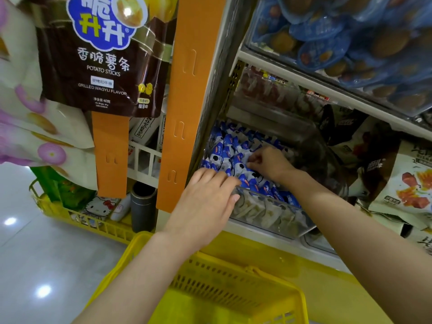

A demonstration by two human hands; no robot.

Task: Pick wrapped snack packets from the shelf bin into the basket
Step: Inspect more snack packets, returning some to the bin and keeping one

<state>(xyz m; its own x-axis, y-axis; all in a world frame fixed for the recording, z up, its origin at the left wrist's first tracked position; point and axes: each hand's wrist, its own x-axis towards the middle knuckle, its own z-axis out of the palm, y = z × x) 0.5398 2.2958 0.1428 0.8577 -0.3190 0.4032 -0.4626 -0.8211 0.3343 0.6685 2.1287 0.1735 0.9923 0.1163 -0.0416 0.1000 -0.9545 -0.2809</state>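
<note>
Single head-worn wide-angle view, looking forward and steeply down, close to a store shelf. Clear shelf bin (pixel 268 211) sits mid-frame right, both forearms entering from the near edge. Yellow basket (pixel 233 298) at the near bottom, right under the camera. Floor at left, hanging snack bags far upper left. Edges bend from lens distortion. No second view.
</note>
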